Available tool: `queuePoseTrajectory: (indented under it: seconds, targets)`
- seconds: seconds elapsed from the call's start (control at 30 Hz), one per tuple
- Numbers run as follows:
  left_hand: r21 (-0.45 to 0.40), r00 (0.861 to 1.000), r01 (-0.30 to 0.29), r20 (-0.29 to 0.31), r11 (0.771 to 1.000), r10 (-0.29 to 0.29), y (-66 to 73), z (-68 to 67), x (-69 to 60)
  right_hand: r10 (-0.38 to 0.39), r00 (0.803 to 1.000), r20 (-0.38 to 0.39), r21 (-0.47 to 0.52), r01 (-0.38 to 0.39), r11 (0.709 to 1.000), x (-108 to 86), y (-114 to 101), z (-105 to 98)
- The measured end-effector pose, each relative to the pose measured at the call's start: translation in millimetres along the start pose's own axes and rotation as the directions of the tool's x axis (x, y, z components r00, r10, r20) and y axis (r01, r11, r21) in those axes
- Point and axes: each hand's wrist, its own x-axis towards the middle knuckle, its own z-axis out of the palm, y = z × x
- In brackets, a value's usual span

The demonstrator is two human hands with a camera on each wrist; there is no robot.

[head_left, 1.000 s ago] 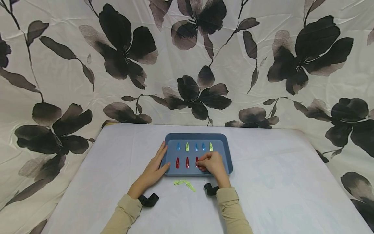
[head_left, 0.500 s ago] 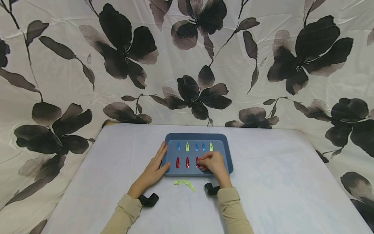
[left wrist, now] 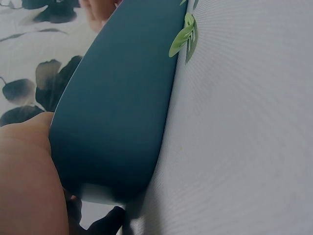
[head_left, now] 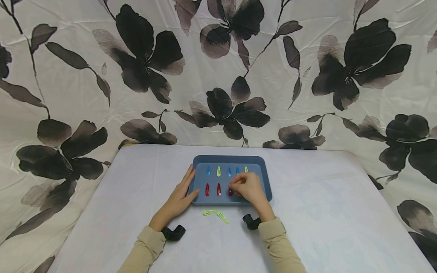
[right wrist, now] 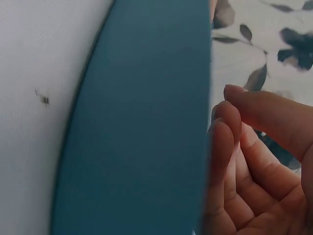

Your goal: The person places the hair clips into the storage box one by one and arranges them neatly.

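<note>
A blue tray (head_left: pixel 268 185) holds two rows of snap hair clips. The back row has blue clips (head_left: pixel 208 171) and light green clips (head_left: pixel 219 171); in front lie three red clips (head_left: pixel 219 189). My left hand (head_left: pixel 179 197) rests along the tray's left side, thumb over the front corner. My right hand (head_left: pixel 250 187) hovers over the rightmost red clip (head_left: pixel 230 193), hiding its upper part. In the right wrist view, the bent fingers (right wrist: pixel 229 117) and thumb are close together above the tray rim, with no clip visible between them.
Two light green clips (head_left: pixel 222 217) lie on the white-covered table (head_left: pixel 327 212) in front of the tray. Black wrist cameras (head_left: pixel 174 233) are strapped to both wrists. A floral cloth (head_left: pixel 218 68) hangs behind the table.
My right hand has shifted slightly up and back over the rightmost red clip, now covering its upper part and part of the right green clip. The left hand stays still.
</note>
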Motion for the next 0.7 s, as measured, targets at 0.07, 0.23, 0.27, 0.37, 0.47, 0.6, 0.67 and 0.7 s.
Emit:
queuePoseTrajectory:
  seconds: [0.07, 0.23, 0.27, 0.37, 0.47, 0.6, 0.67, 0.7]
  targets:
    - [0.003, 1.0, 0.001, 0.001, 1.0, -0.001, 0.3, -0.4, -0.2, -0.029, 0.999, 0.022, -0.021, 0.029, 0.999, -4.5, -5, -2]
    - [-0.003, 1.0, -0.008, 0.004, 1.0, 0.008, 0.6, -0.8, -0.6, -0.118, 0.99, 0.08, -0.088, 0.125, 0.988, -19.0, -15, -4]
    - [-0.008, 1.0, -0.01, 0.004, 1.0, 0.01, 0.9, -1.1, -0.7, -0.138, 0.986, 0.089, -0.109, 0.147, 0.983, -21.8, -17, -3]
    - [-0.009, 1.0, -0.015, 0.0, 1.0, 0.015, 1.0, -1.0, -0.8, -0.2, 0.973, 0.116, -0.167, 0.218, 0.962, -29.9, -21, -2]
    - [0.005, 1.0, -0.018, -0.005, 1.0, 0.018, 0.4, -0.5, -0.8, -0.256, 0.954, 0.155, -0.22, 0.286, 0.933, -38.0, -23, 2]
    - [0.016, 1.0, -0.029, -0.005, 0.999, 0.029, 0.1, -0.6, -1.3, -0.288, 0.931, 0.222, -0.29, 0.345, 0.893, -49.2, -23, 9]
    - [0.019, 0.999, -0.032, -0.005, 0.999, 0.032, 1.0, -1.2, -1.9, -0.278, 0.927, 0.251, -0.323, 0.351, 0.879, -54.3, -21, 14]
    - [0.023, 0.999, -0.032, -0.005, 0.999, 0.032, 1.3, -1.4, -2.0, -0.271, 0.926, 0.262, -0.339, 0.351, 0.873, -56.6, -20, 16]
